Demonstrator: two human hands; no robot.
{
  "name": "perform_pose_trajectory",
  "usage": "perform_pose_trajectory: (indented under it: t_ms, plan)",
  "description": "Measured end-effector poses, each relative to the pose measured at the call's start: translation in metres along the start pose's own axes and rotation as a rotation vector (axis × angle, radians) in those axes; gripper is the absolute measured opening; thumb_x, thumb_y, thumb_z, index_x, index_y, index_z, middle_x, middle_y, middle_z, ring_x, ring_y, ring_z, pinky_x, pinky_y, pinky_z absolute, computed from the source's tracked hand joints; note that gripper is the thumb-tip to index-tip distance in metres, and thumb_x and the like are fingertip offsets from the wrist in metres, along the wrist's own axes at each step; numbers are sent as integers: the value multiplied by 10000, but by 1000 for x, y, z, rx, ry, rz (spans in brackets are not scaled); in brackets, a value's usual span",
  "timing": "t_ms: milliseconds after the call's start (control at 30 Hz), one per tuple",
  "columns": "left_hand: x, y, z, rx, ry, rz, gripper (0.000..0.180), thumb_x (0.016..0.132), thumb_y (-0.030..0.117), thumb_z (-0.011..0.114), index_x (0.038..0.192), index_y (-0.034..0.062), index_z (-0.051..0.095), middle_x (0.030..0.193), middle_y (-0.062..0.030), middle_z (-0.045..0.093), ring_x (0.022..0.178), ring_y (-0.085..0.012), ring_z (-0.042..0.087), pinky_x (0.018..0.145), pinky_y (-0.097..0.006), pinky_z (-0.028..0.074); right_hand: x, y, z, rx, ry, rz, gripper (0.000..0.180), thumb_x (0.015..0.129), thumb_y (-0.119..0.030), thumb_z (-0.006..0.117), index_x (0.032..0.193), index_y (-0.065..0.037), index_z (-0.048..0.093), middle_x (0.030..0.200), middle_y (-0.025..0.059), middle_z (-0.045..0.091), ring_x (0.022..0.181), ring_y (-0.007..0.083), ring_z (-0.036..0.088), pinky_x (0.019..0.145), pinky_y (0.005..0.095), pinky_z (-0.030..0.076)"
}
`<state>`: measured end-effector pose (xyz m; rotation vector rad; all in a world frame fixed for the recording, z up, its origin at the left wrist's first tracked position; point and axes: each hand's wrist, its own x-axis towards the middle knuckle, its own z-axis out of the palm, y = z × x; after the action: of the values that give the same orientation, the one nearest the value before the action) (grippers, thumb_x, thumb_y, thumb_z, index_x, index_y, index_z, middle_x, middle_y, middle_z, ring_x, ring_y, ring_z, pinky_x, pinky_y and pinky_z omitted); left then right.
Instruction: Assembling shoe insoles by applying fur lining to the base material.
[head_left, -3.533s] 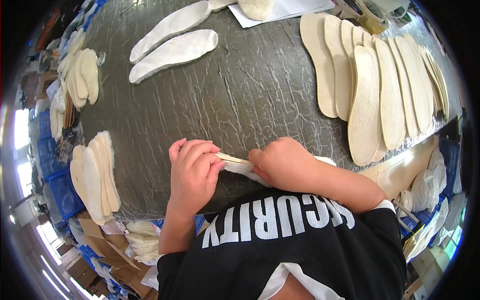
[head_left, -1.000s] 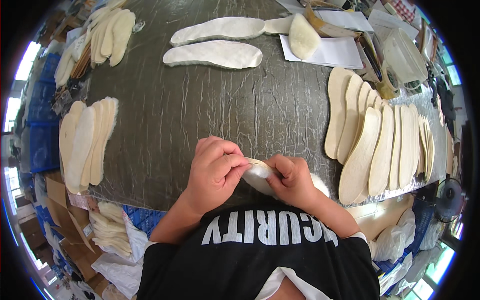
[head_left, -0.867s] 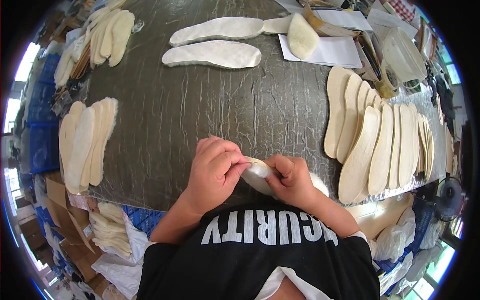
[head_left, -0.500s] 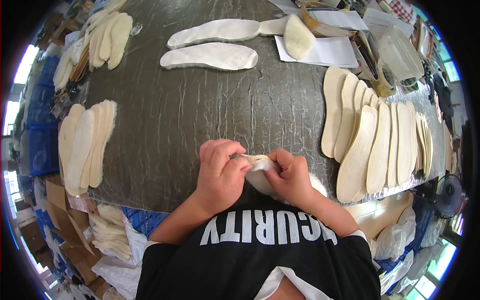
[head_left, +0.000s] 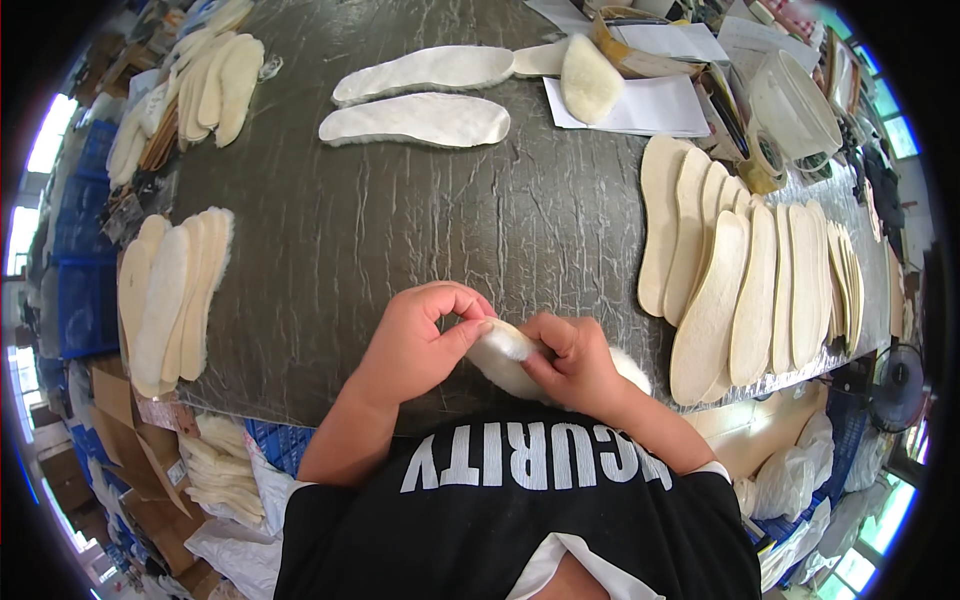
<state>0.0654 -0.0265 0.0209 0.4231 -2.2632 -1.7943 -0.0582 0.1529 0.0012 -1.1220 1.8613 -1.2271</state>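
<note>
A fluffy white insole (head_left: pixel 507 374) is held between my two hands at the near edge of the table, close to my body. My left hand (head_left: pixel 425 335) pinches its left tip between thumb and fingers. Gripping the same insole a little farther along its edge, my right hand (head_left: pixel 575 362) has thumb and forefinger closed on the rim. Beyond the right hand the fleecy other end shows. A pale beige layer lines the edge between the hands; the underside is mostly hidden.
Fanned beige insoles (head_left: pixel 712 310) cover the table's right side. A smaller stack of insoles (head_left: pixel 165 305) lies left, with more insoles (head_left: pixel 220 90) far left. Two white insoles (head_left: pixel 415 120) lie at the back, near white paper (head_left: pixel 650 108) and a translucent tub (head_left: pixel 795 105).
My left hand has shifted slightly left and down, its fingers now at the insole's tip. The edge between my hands is more stretched out, showing more white fleece.
</note>
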Motion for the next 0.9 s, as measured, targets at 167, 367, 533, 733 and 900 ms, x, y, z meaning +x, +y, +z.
perform_pose_trajectory:
  t_ms: [167, 367, 533, 733, 900]
  plan:
    - [1, -3, -7, -160, -133, -77, 104, 798, -57, 704, 833, -2, 622, 931, -117, 688, 867, -149, 644, 777, -293, 517, 1, 6, -3, -60, -15, -235, 198, 730, -22, 689, 919, -63, 649, 682, 116, 618, 638, 320, 632, 596, 406, 490]
    - [-7, -3, -3, -731, -127, -187, 171, 840, 14, 735, 972, 9, 626, 920, -136, 680, 906, -184, 661, 793, -317, 538, 2, 2, -9, 48, -18, -295, 245, 718, 37, 628, 944, -52, 660, 769, 121, 663, 710, 313, 656, 649, 383, 510]
    - [-15, 1, 5, -622, -70, -96, 190, 870, 57, 722, 1038, -3, 656, 896, -97, 679, 842, -172, 663, 737, -266, 519, 0, 2, -11, 114, -3, -262, 234, 746, 47, 606, 955, -42, 665, 822, 123, 683, 753, 286, 675, 686, 354, 520]
    - [-18, -4, 8, -118, 80, 166, 37, 863, 12, 699, 894, -9, 702, 801, -69, 661, 726, -109, 601, 641, -246, 462, 7, 3, -7, 108, -59, -180, 135, 859, -53, 627, 990, -22, 647, 865, 139, 679, 807, 273, 673, 720, 341, 515]
    - [-17, -48, 3, -600, 376, -131, 137, 938, 98, 644, 950, -22, 709, 902, -64, 702, 753, -127, 651, 680, -248, 520, 29, 20, -8, -45, -133, 32, 271, 1004, -255, 546, 1017, 5, 619, 934, 105, 668, 808, 199, 632, 755, 323, 497]
